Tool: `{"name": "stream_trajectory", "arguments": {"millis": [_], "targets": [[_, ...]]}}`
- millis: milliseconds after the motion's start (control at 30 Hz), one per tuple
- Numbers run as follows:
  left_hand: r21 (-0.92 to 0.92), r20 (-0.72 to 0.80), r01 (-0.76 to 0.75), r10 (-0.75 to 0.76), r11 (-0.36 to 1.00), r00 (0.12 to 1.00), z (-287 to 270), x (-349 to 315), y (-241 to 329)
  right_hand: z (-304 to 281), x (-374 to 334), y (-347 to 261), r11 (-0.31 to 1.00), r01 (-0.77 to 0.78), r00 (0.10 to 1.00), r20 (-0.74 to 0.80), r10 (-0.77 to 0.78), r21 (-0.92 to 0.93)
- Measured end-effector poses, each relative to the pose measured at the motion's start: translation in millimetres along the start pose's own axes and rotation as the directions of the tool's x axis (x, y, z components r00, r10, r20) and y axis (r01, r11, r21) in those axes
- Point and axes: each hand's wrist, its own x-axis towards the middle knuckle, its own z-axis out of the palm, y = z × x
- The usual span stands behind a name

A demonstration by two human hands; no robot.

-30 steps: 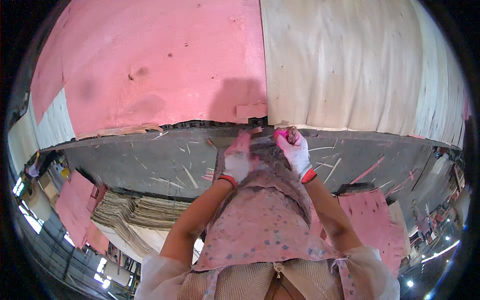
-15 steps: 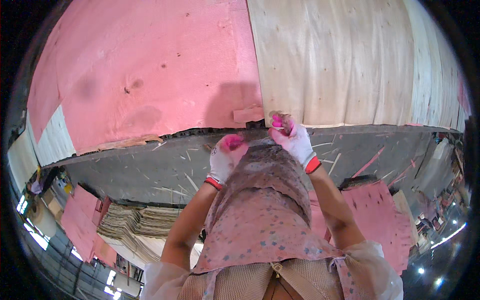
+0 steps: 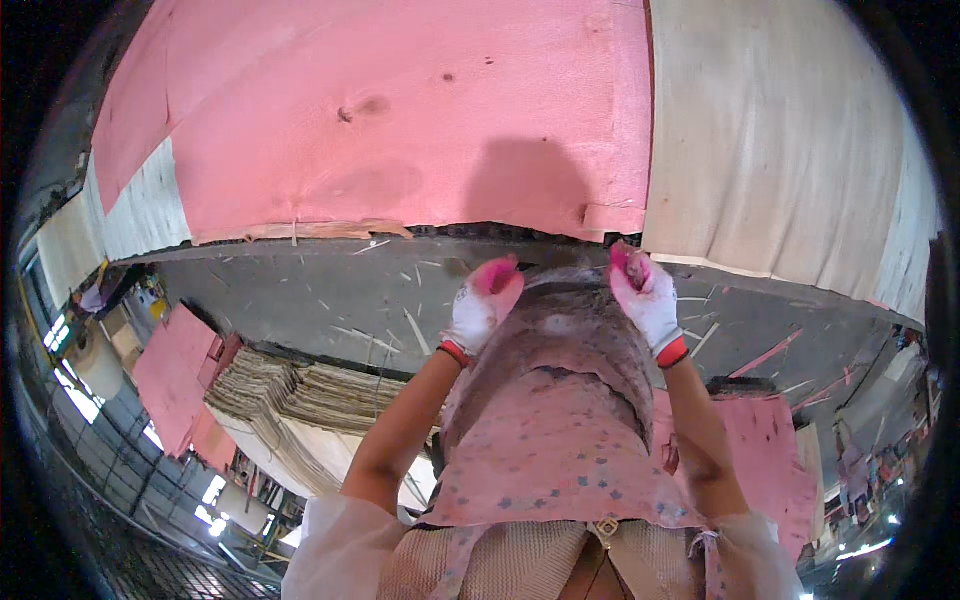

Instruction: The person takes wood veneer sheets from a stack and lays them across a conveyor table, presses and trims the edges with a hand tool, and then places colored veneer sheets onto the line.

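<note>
My left hand (image 3: 486,302) is in a white glove with pink-stained fingers and a red cuff. Its fingers curl in just off the near edge of a pink-coated wood veneer sheet (image 3: 400,130). Similarly gloved, my right hand (image 3: 646,300) has closed fingers by that sheet's near right corner, where a dark gap separates it from a bare beige veneer sheet (image 3: 770,150). Whatever either hand holds, if anything, is hidden by the fingers. A stained pink patterned apron (image 3: 560,440) bulges up between my forearms.
Thin veneer slivers lie scattered over the grey floor (image 3: 340,290). Behind me at left is a stack of beige veneer sheets (image 3: 290,390), with pink sheets (image 3: 175,365) beside it. More pink sheets (image 3: 755,440) stand behind at right. A pale strip (image 3: 150,205) shows at the left end.
The view has shifted, so the sheets appear farther right. My right hand has moved from the beige sheet's edge to near the seam. My left hand lies farther left along the pink edge.
</note>
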Motion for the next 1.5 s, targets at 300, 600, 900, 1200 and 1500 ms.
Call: {"name": "stream_trajectory", "arguments": {"millis": [300, 600, 900, 1200, 1500], "targets": [[-0.189, -0.069, -0.284, 0.275, 0.940, 0.959, -81.5, 25.4, -2.7, 41.3, -77.5, 1.6, 0.944, -0.306, 0.950, -0.112, 0.293, -0.125], [-0.027, 0.177, -0.388, 0.386, 0.921, 0.905, -78.2, 14.9, 21.4, 122.8, -192.9, -8.0, 0.906, -0.420, 0.897, -0.179, 0.405, -0.053], [0.139, 0.328, -0.385, 0.325, 0.912, 0.887, -25.6, -55.1, -15.7, 153.6, -288.9, 44.6, 0.882, -0.427, 0.840, -0.272, 0.469, 0.200], [0.293, 0.397, -0.338, 0.208, 0.895, 0.894, 44.3, -137.2, -130.5, 249.2, -437.8, 346.2, 0.284, -0.274, 0.229, -0.225, 0.947, 0.919], [0.604, 0.354, -0.377, 0.187, 0.702, 0.916, 121.1, -106.9, -209.5, 373.9, -443.9, 651.4, -0.140, -0.482, 0.271, 0.299, 0.915, 0.865]]}}
